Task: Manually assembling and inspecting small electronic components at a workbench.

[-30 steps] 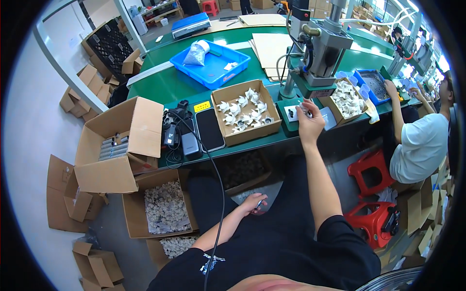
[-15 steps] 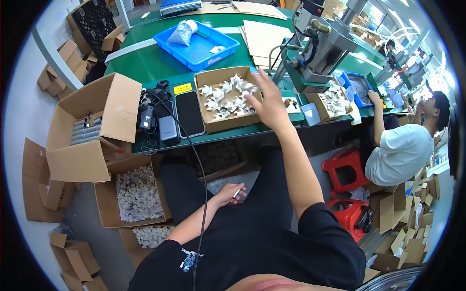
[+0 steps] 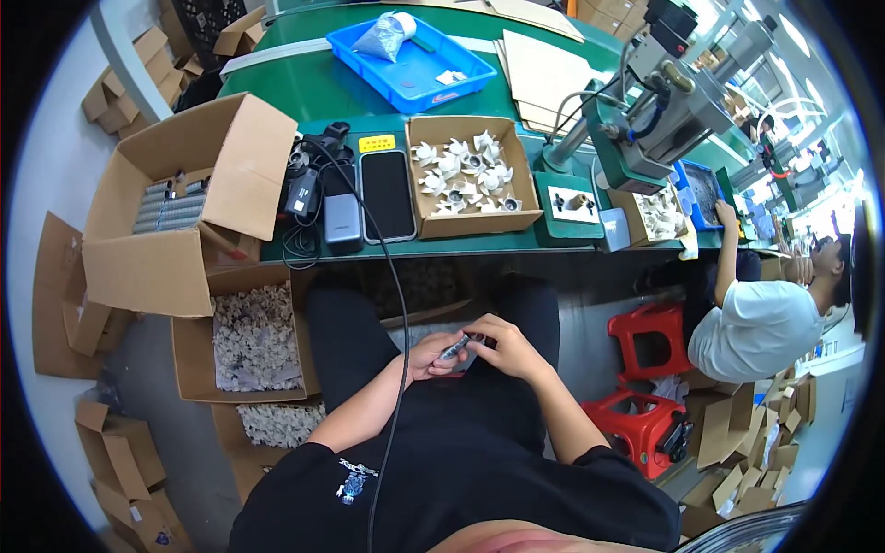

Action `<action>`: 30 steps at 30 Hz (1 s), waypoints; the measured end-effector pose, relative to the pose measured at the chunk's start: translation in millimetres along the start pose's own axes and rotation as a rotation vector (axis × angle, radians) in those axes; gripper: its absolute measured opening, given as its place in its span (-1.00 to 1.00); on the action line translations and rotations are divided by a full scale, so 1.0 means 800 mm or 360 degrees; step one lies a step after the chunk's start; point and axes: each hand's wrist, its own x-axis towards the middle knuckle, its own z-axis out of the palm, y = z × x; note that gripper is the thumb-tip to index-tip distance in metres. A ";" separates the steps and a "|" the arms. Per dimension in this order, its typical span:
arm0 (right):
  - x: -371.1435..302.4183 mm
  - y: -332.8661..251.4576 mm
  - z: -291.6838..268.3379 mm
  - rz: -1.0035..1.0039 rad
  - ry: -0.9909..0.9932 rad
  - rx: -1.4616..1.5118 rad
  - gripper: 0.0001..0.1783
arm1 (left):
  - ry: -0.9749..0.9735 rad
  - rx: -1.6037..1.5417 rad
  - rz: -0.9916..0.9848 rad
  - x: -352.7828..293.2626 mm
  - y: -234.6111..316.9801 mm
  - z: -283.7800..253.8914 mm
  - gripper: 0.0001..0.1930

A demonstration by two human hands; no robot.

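Left hand closed round a small grey part, held in front of the lap, off the near edge of the worktop. Right hand right up against it, fingers bent at the part's right end; can't tell whether they pinch it or only touch. Part's far end hidden by fingers.

Worktop, near edge, left to right: open carton at the left corner, grey cylinders stacked inside; adapter with coiled wire; grey power bank; dark-screened phone, yellow label just behind it; shallow box of white impellers, lying loose at mixed angles, some with dark hubs; green fixture with a white plate, brass-toned piece upright on it; then a second box of white pieces. Press head tilted in view, above and behind the fixture.

Toward the far edge: blue tray with a clear bag at its back left; flat cardboard sheets right of it.

Black cable hangs from the worktop over the near edge, past the left forearm. On the floor, below the left corner, a carton filled with pale pieces. Right side: two red stools, co-worker in a light shirt at the near edge.
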 end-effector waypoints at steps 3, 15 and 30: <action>-0.002 0.007 -0.001 0.0105 -0.0075 0.0121 -0.76 | -0.0060 0.0027 -0.0042 0.007 -0.002 0.000 -0.61; 0.091 -0.018 -0.192 -0.0067 0.1345 -0.0529 -0.77 | -0.0160 0.0023 0.0008 0.010 -0.002 0.003 -0.56; 0.115 -0.004 -0.248 0.0350 0.0959 -0.0556 -0.69 | 0.0032 0.0008 0.0008 0.018 -0.002 -0.001 -0.59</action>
